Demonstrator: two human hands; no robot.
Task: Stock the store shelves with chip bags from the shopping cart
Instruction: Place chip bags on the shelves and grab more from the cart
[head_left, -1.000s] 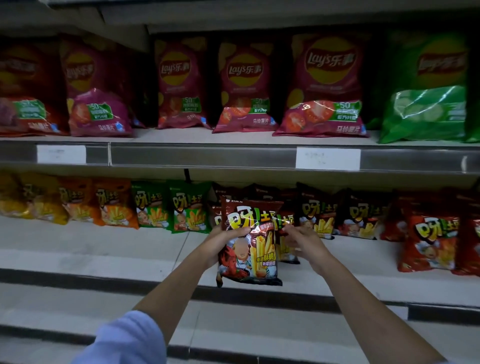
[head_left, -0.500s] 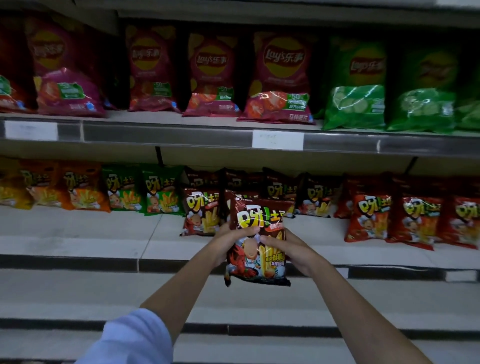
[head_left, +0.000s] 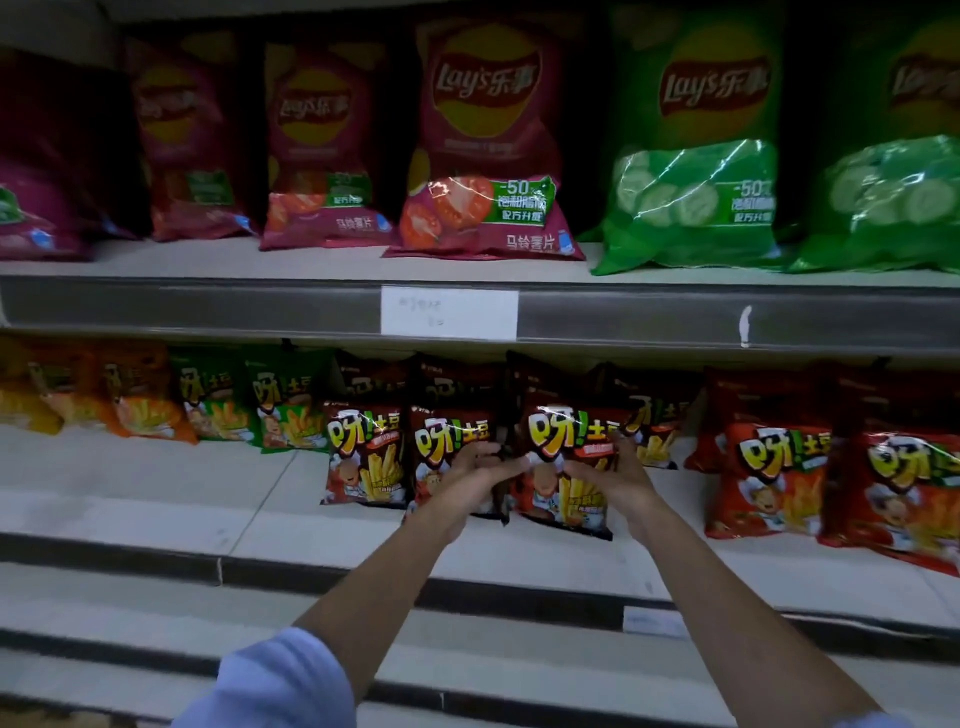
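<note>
Bare shelf (head_left: 156, 499) open left of the brown bags (head_left: 363, 457), red bags (head_left: 769, 483) crowding the right, upper shelf edge (head_left: 208, 306) overhanging, back row packed solid

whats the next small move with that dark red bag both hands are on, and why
Probably let go with both hands. The dark red bag already looks set upright on the lower shelf, in line with matching bags, while the left hand and right hand hold it.
</note>
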